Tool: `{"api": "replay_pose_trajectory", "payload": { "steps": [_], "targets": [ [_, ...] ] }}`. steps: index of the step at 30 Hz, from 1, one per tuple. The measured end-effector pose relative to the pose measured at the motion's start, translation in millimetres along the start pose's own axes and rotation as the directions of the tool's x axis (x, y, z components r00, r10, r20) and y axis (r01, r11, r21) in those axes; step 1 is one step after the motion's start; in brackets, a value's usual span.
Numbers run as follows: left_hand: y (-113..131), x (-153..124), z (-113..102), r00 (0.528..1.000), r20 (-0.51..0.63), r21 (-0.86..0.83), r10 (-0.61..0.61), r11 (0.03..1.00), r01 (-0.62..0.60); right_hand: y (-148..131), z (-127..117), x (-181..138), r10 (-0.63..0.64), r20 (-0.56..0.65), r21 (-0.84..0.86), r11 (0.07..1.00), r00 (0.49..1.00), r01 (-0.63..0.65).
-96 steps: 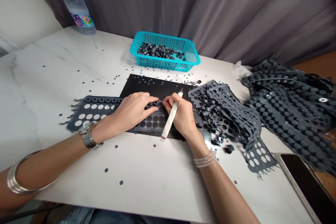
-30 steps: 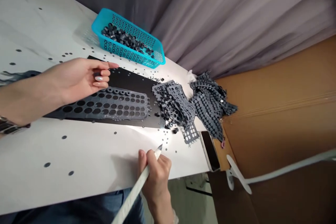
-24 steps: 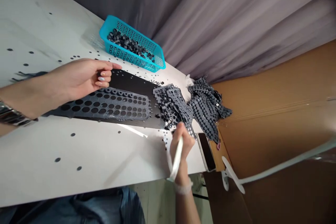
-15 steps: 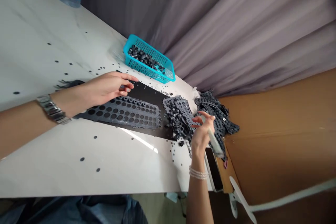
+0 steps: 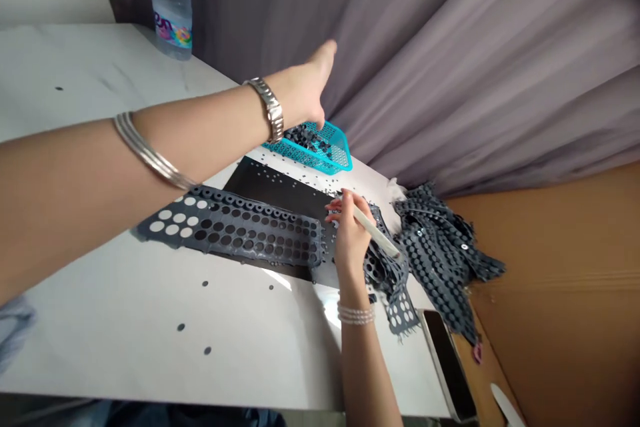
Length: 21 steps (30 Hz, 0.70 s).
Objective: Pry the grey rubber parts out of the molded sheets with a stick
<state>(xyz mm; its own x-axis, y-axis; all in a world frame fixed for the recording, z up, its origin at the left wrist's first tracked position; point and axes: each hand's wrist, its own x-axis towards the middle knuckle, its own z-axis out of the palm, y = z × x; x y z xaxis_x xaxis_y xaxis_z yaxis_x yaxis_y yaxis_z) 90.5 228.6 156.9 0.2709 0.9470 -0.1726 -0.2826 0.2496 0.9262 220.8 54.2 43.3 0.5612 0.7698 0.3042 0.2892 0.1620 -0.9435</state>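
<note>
Punched rubber sheet point(image 5: 240, 230) lies flat, partly on the black mat point(image 5: 280, 187) and partly on the white counter point(image 5: 100, 307), most of its holes already open and a row of small rings standing along its far edge. Our left hand point(image 5: 305, 90) is raised above the teal basket point(image 5: 335, 150), which holds loose black rings point(image 5: 305, 137). We see only the back of that hand, so we cannot tell whether its fingers are apart or closed on anything. Our right hand point(image 5: 347, 233) rests at the sheet's right end with its fingers clamped on the white stick tool point(image 5: 377, 235), tip pointing toward the mat. Beside it lies a crumpled heap of spent sheets point(image 5: 385, 267), and further right a larger pile point(image 5: 440, 247), a phone point(image 5: 447, 363) and a cardboard box point(image 5: 565, 280). A water bottle point(image 5: 171, 10) stands at the far corner.

We judge this to be the basket end of the cycle, between rows. Going on would call for bringing the left hand down to pin the sheet and setting the tool tip on the far row.
</note>
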Motion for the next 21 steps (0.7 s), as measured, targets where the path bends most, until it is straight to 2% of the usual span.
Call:
{"api": "replay_pose_trajectory", "payload": {
  "steps": [1, 2, 4, 5, 6, 8, 9, 11, 13, 15, 18, 21],
  "targets": [
    [1, -6, 9, 0.999, -0.009, 0.027, -0.032, 0.999, 0.033, 3, 0, 0, 0.025, 0.016, 0.010, 1.000, 1.000, -0.025],
    [-4, -15, 14, 0.999, 0.030, 0.096, -0.020, 0.995, 0.017, 6, 0, 0, 0.058, 0.041, 0.019, 0.998, 0.997, -0.058],
    [-29, -39, 9, 0.971, 0.210, 0.300, 0.110, 0.939, -0.171, 12, -1, 1, 0.132, 0.103, 0.029, 0.990, 0.986, -0.135],
    [-46, -52, 1, 0.939, 0.302, 0.425, 0.165, 0.858, -0.287, 16, -1, 2, 0.166, 0.138, 0.031, 0.985, 0.977, -0.171],
    [-65, -63, -9, 0.898, 0.391, 0.549, 0.200, 0.733, -0.403, 19, -1, 3, 0.193, 0.167, 0.032, 0.979, 0.967, -0.201],
    [-101, -77, -31, 0.815, 0.549, 0.683, 0.187, 0.462, -0.566, 24, -1, 3, 0.219, 0.212, 0.033, 0.972, 0.952, -0.231],
    [-117, -81, -41, 0.777, 0.605, 0.698, 0.172, 0.355, -0.622, 26, -2, 3, 0.218, 0.224, 0.027, 0.973, 0.950, -0.230],
    [-143, -83, -55, 0.754, 0.632, 0.716, 0.181, 0.236, -0.657, 30, -4, 2, 0.193, 0.256, -0.008, 0.980, 0.947, -0.197],
    [-158, -81, -61, 0.755, 0.629, 0.732, 0.187, 0.185, -0.656, 33, -6, 0, 0.156, 0.303, -0.039, 0.988, 0.940, -0.152],
    [-163, -80, -62, 0.759, 0.628, 0.742, 0.171, 0.163, -0.650, 36, -7, -2, 0.121, 0.337, -0.059, 0.992, 0.934, -0.108],
    [-158, -85, -58, 0.769, 0.623, 0.754, 0.146, 0.152, -0.640, 39, -6, -4, 0.076, 0.357, -0.109, 0.993, 0.931, -0.040],
    [-151, -92, -53, 0.785, 0.598, 0.771, 0.161, 0.149, -0.619, 37, -4, -4, 0.038, 0.430, -0.179, 0.983, 0.902, 0.044]
  ]
}}
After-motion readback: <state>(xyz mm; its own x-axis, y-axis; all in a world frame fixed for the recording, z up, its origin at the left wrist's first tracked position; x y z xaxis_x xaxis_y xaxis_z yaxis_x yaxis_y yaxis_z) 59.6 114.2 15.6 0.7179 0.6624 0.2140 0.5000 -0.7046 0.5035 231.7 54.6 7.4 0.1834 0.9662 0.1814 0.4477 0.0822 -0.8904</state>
